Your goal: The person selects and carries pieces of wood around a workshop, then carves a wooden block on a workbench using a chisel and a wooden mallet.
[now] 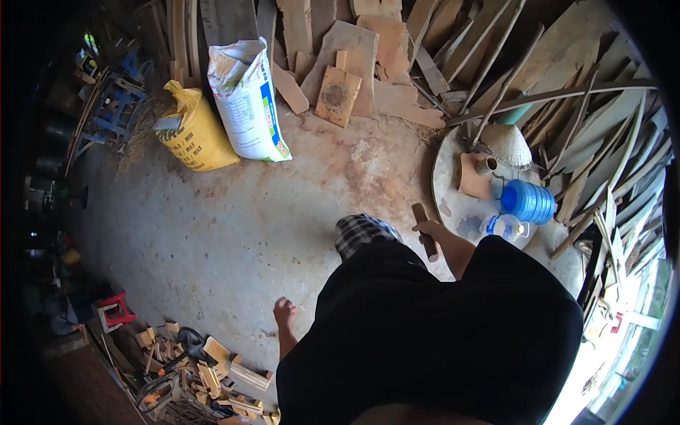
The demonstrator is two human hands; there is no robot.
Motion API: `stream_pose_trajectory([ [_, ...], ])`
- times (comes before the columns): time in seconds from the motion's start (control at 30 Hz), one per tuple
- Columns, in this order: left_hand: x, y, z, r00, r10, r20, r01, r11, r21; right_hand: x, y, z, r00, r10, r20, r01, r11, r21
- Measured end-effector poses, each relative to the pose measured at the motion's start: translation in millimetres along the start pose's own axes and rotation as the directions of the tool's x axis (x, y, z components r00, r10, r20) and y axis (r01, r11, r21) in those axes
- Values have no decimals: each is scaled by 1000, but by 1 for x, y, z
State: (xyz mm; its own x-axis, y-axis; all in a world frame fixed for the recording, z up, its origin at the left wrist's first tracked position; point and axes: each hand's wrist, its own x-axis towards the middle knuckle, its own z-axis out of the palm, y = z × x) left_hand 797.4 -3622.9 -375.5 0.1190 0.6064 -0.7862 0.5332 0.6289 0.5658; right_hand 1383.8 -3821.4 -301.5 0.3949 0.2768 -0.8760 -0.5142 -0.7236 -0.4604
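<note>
In the head view my right hand [433, 231] is wrapped round a short, dark brown piece of wood [430, 248]. The piece sticks out on both sides of my fingers, and its exact kind is too small to make out. To the left of my body hangs my left hand [285, 313], fingers loosely bent and apart, with nothing visible in it. It is over the concrete floor [212, 234]. Plaid shorts [361, 234] show below my black shirt [439, 340].
A yellow sack [197, 134] and a white sack [248, 106] stand ahead. Boards [340, 60] lean behind them. On a round slab to the right are a blue water bottle [528, 202] and a conical hat [507, 145]. Wood offcuts [212, 375] and a red stool [117, 312] lie left.
</note>
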Motion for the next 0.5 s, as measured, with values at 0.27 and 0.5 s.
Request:
stream_pose_trajectory([
  [0.27, 17, 377, -92, 878, 478, -11, -473, 872, 129, 18, -100, 183, 996, -30, 85, 78, 768, -636],
  [0.5, 140, 174, -246, 970, 241, 16, -239, 948, 210, 38, -200, 342, 999, 14, 48, 33, 534, -845],
])
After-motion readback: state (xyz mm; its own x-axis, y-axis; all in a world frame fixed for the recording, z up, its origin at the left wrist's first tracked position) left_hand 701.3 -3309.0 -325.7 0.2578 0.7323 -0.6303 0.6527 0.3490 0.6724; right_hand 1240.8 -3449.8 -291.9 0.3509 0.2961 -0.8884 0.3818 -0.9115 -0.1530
